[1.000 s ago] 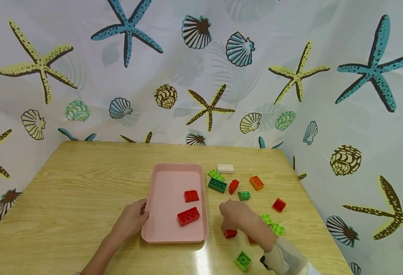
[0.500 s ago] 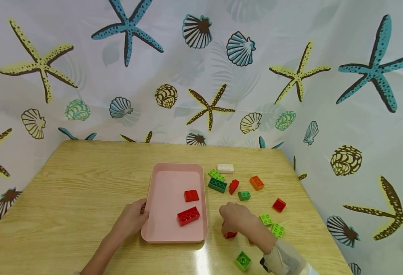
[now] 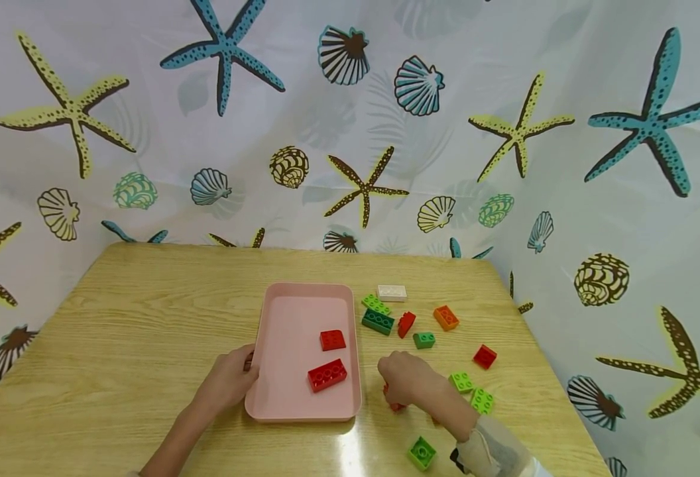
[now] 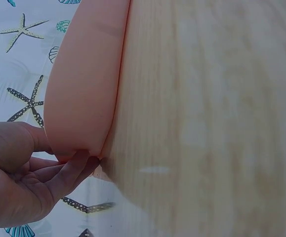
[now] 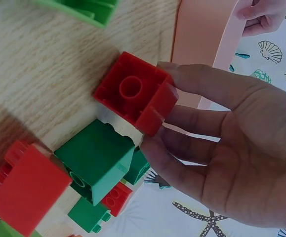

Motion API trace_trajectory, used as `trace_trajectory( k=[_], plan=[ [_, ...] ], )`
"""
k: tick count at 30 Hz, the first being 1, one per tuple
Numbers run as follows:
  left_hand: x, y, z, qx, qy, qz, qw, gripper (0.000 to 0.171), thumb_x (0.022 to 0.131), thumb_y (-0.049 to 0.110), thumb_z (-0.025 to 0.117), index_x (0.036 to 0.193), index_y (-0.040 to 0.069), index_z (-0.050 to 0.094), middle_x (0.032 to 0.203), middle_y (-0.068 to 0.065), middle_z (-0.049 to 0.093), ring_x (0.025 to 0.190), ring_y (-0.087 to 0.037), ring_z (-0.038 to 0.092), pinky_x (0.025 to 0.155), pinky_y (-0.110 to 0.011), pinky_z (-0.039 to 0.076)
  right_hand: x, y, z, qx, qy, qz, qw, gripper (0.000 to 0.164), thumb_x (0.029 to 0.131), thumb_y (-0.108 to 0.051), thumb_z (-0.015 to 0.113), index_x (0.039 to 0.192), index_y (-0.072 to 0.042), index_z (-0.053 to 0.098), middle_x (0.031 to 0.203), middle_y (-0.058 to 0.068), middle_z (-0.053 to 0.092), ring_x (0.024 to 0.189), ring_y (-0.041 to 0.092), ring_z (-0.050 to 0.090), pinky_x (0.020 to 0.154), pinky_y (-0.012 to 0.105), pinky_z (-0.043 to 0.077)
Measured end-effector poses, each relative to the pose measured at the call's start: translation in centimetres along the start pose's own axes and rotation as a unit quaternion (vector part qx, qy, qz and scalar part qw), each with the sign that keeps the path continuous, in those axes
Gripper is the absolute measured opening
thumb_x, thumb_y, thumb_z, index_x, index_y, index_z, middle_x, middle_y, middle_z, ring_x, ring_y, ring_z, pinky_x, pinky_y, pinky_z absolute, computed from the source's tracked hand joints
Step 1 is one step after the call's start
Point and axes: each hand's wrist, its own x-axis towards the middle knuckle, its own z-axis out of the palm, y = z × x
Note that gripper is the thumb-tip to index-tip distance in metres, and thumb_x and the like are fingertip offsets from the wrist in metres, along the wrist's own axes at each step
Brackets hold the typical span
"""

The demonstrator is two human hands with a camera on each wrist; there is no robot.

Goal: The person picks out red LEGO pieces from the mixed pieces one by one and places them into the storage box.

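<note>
My left hand [image 3: 227, 377] grips the left side of a pink tray [image 3: 293, 318], thumb at the rim and fingers curled under it in the left wrist view. Inside the tray are two red toy bricks, one rounded [image 3: 333, 340] and one long [image 3: 327, 375]. To the right of the tray, my right hand [image 3: 409, 381] pinches a small red brick [image 5: 155, 111] between thumb and fingertips. Its hollow underside faces the right wrist camera, while the hand covers much of it in the head view. A second red brick [image 5: 31, 192] is mostly hidden below the right forearm in the head view.
Loose bricks lie on the wooden table [image 3: 165, 298] right of the tray: dark green [image 3: 378, 321], white [image 3: 392, 293], orange [image 3: 446, 317], red [image 3: 484, 356] and several lime green ones [image 3: 423, 453]. A patterned curtain [image 3: 350, 119] stands behind the table.
My right hand has shifted slightly left, and the small red brick has moved and tilted with it. The left hand and the tray stay where they were.
</note>
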Motion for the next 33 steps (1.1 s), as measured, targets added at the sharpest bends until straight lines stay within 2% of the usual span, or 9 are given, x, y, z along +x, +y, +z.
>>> trace_trajectory(
  k=[7,15,23,28,33],
  plan=[
    [0.0,-0.1,0.0,0.001,0.002,-0.001,1.0,0.038,0.087,0.003,0.051,0.124,-0.007,0.048,0.112,-0.022,0.06,0.096,-0.024,0.056,0.075,-0.038,0.055,0.1,-0.1,-0.7,0.022,0.018,0.0,1.0,0.014,0.073,-0.001,0.068,0.079,-0.008,0.056,0.065,0.001,0.049,0.056,0.014,0.044,0.046,0.022,0.04],
    [-0.3,0.1,-0.2,-0.004,0.003,0.01,0.9999,0.038,0.088,0.003,0.05,0.125,-0.008,0.047,0.113,-0.024,0.059,0.097,-0.025,0.056,0.076,-0.039,0.054,0.6,-0.6,-2.2,-0.012,0.1,-0.086,0.991,0.015,0.073,0.003,0.065,0.075,-0.007,0.055,0.063,-0.001,0.045,0.056,0.012,0.04,0.046,0.02,0.033],
    [-0.2,0.0,0.0,-0.003,0.003,0.005,1.0,0.04,0.088,0.004,0.051,0.126,-0.007,0.046,0.114,-0.023,0.059,0.098,-0.025,0.056,0.076,-0.038,0.054,1.2,-2.2,-3.7,0.006,0.106,-0.1,0.989,0.022,0.073,-0.002,0.07,0.094,-0.006,0.063,0.067,-0.003,0.05,0.059,0.01,0.044,0.046,0.017,0.035],
    [-0.2,-0.1,0.0,-0.004,0.004,0.009,0.9999,0.039,0.088,0.004,0.051,0.126,-0.008,0.047,0.114,-0.023,0.059,0.097,-0.025,0.056,0.075,-0.038,0.055,1.7,-3.2,-4.4,0.0,0.125,-0.116,0.985,0.018,0.075,-0.007,0.071,0.09,-0.008,0.061,0.07,-0.004,0.052,0.062,0.01,0.046,0.05,0.017,0.041],
    [-0.2,-0.1,0.0,-0.005,0.007,0.013,0.9999,0.039,0.088,0.003,0.052,0.125,-0.007,0.048,0.112,-0.023,0.06,0.096,-0.024,0.056,0.075,-0.038,0.055,2.3,-4.2,-4.7,-0.005,0.123,-0.12,0.985,0.02,0.076,-0.008,0.07,0.093,-0.009,0.06,0.072,-0.004,0.052,0.064,0.01,0.046,0.052,0.017,0.044]
  ],
)
